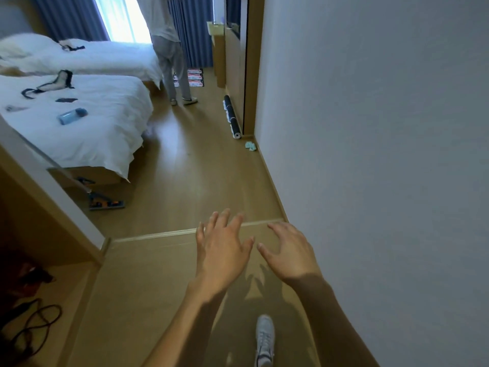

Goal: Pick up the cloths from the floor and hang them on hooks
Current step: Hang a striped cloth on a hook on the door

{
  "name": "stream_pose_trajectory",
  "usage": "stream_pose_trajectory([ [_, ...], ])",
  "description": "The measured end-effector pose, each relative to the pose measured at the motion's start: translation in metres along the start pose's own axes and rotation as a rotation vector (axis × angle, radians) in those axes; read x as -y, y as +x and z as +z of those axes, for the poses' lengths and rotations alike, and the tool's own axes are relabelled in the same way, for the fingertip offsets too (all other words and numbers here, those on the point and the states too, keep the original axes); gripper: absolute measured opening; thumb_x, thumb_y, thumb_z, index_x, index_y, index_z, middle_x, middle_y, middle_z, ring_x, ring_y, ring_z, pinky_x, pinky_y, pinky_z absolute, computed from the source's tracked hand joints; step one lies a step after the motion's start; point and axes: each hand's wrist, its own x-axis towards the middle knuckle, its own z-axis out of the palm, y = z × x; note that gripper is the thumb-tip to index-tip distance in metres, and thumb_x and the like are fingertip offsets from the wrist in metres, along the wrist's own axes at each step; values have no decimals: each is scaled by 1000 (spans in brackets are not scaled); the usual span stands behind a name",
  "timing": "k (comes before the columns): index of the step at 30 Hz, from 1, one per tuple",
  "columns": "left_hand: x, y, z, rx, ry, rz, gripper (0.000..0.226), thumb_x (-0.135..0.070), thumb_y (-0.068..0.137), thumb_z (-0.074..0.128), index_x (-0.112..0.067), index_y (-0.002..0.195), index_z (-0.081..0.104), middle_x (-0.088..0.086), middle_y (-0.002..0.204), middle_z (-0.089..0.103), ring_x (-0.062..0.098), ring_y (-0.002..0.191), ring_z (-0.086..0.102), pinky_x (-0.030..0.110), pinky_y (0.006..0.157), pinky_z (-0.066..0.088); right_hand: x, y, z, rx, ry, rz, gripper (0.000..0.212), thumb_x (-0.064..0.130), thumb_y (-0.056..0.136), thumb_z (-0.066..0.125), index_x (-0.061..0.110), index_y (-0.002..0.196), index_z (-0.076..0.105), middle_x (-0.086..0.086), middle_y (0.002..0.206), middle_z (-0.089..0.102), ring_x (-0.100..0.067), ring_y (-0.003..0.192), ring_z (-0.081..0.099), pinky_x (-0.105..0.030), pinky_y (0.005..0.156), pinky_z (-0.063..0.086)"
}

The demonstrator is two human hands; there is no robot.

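Note:
My left hand (222, 247) and my right hand (289, 250) are stretched out side by side over the wooden floor (185, 168), fingers spread and holding nothing. A small pale green cloth (250, 145) lies crumpled on the floor well ahead, against the foot of the white wall (370, 128). No hooks are in view. My white shoe (264, 337) shows below the hands.
Two white beds (79, 123) fill the left side with small items on them. A person (169, 49) stands by the blue curtains. A rolled mat (232, 116) lies along the wardrobe. A flat mop (105, 203) rests near the bed's foot. Cables (34, 324) lie at lower left.

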Motion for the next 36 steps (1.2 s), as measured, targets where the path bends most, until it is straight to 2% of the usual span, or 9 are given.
stream_pose_trajectory([
  [6, 24, 113, 9, -1, 22, -73, 58, -54, 94, 45, -38, 148, 29, -4, 159, 24, 20, 149, 14, 46, 121, 7, 21, 131, 4, 36, 0, -65, 61, 54, 92, 50, 32, 147, 35, 5, 155, 31, -15, 143, 26, -35, 117, 23],
  [10, 33, 202, 4, 2, 59, -145, 59, -54, 95, 44, -38, 149, 27, -4, 161, 21, 19, 149, 12, 46, 121, 5, 36, 226, -5, 64, 5, -123, 61, 52, 93, 52, 29, 147, 36, 2, 154, 34, -16, 141, 32, -36, 114, 30],
  [16, 41, 322, -1, -68, 117, -167, 58, -56, 96, 42, -37, 149, 28, -4, 159, 25, 19, 149, 15, 47, 121, 10, 52, 351, -21, 80, 18, -170, 58, 50, 93, 52, 28, 145, 37, 2, 152, 37, -15, 140, 33, -36, 114, 31],
  [21, 52, 404, 14, -42, 93, -195, 58, -56, 96, 43, -38, 149, 27, -3, 160, 24, 20, 149, 15, 48, 121, 10, 57, 432, -23, 81, 16, -185, 58, 50, 93, 52, 30, 145, 38, 4, 151, 38, -14, 139, 33, -34, 114, 31],
  [29, 82, 551, 40, 2, -2, -116, 58, -53, 96, 45, -36, 149, 30, -1, 159, 27, 22, 149, 17, 50, 120, 10, 74, 564, -16, 39, -22, -113, 60, 49, 93, 55, 30, 147, 36, 4, 153, 36, -15, 141, 32, -36, 114, 31],
  [36, 128, 716, 38, 67, -30, -14, 57, -53, 95, 45, -37, 148, 29, -1, 158, 27, 22, 149, 16, 49, 121, 10, 128, 710, -16, -3, -28, -34, 62, 45, 91, 58, 27, 147, 37, 2, 151, 39, -15, 139, 35, -36, 114, 33],
])
